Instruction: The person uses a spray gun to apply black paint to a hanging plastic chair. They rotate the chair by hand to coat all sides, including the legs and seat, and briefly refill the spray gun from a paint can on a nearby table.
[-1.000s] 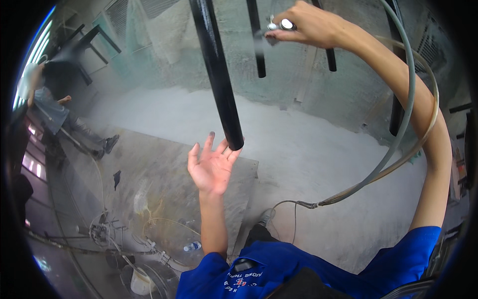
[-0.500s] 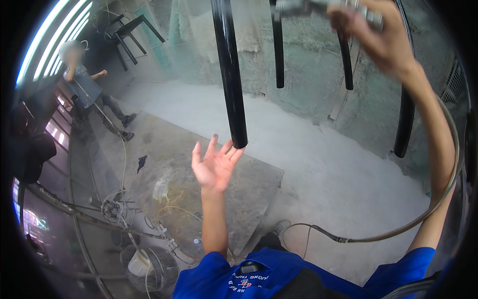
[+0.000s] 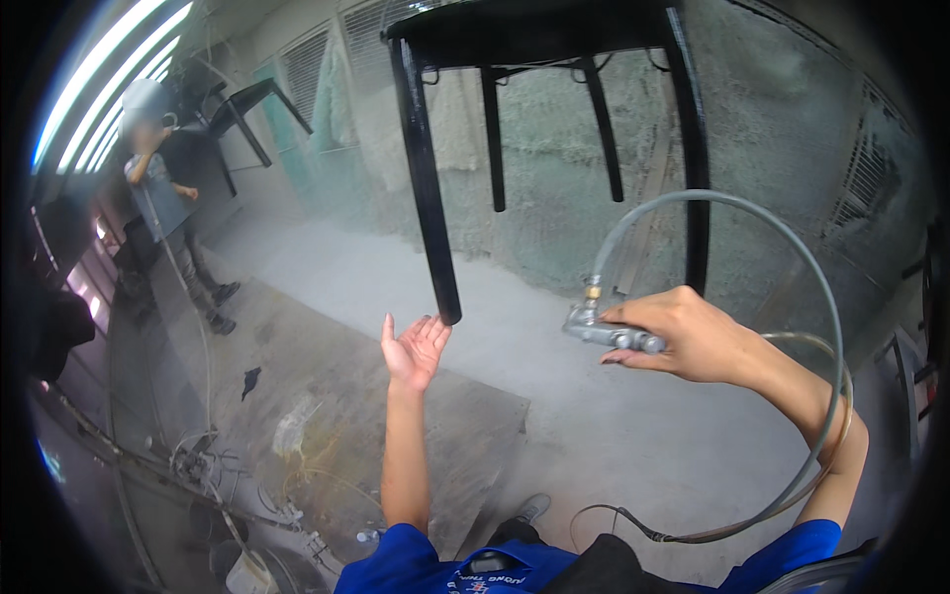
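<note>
Left hand [image 3: 413, 356] spread, touching chair leg [image 3: 424, 188]; right [image 3: 691, 337] grips sprayer [image 3: 596, 327].

A: Ahead of you is a chair [image 3: 544, 38], its near left leg [image 3: 426, 193] ending at your left hand [image 3: 414, 354].
B: Your right hand [image 3: 683, 337], with the spray gun [image 3: 612, 331] in it, is before the near right leg [image 3: 697, 148].
A: What's behind the chair?
B: A wall [image 3: 554, 148]; far to your left, a co-worker [image 3: 158, 203] stands near a second chair [image 3: 243, 105].
</note>
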`<state>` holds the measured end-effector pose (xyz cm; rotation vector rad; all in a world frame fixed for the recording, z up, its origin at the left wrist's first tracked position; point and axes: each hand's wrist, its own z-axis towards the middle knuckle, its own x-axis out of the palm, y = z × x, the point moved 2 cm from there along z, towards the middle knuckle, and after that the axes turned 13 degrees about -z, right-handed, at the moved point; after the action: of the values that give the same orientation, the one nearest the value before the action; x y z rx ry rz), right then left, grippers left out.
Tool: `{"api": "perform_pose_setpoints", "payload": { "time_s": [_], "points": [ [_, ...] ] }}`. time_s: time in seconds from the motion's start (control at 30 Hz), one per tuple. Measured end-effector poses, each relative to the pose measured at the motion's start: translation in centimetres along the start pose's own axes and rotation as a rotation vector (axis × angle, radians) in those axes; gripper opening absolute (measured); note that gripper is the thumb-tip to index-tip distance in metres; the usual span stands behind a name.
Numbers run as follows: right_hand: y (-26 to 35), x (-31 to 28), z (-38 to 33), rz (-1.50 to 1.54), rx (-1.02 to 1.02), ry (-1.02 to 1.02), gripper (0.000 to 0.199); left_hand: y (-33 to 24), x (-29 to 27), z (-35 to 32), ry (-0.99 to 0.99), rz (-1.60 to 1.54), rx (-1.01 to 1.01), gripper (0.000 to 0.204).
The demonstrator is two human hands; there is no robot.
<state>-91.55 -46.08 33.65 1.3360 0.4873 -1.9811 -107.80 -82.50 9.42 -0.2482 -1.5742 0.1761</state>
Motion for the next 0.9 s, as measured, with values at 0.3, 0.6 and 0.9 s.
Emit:
{"api": "perform_pose_setpoints", "payload": {
  "time_s": [0.3,0.6,0.9],
  "points": [
    [0.5,-5.7,-20.8,-0.008,0.855,-0.265,0.045,3.6,4.9,-1.1,0.053,-0.074,-0.161,0.087],
    [0.4,-1.6,-35.0,0.232,1.315,-0.832,0.085,11.5,9.8,-7.6,-0.038,-0.338,-0.448,0.092],
    [3.9,-9.0,-32.1,-0.098,1.080,-0.599,0.114,22.5,16.2,-13.1,0.080,-0.476,-0.698,0.085]
  ]
}}
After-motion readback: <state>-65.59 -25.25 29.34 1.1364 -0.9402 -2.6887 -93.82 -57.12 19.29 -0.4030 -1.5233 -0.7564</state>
